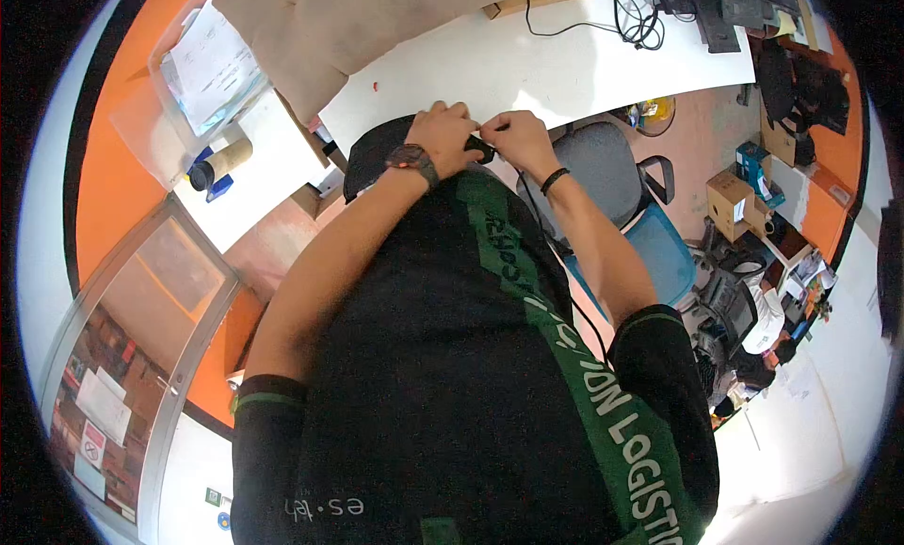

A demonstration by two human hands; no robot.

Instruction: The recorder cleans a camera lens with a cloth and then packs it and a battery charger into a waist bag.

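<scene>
My left hand, with a dark watch at its wrist, is closed around a small black object; its kind is hard to tell. Close beside it, my right hand is pinched shut, with its fingertips at the edge of that object. What those fingertips hold is too small to make out. A black cable runs down from near the right hand along my side. Both hands are in front of my black and green shirt, by the near edge of the white desk.
A grey office chair stands right of my hands, beside a blue seat. On the desk are a beige cushion-like piece and coiled black cables. A clear bin of papers and a tumbler are at left.
</scene>
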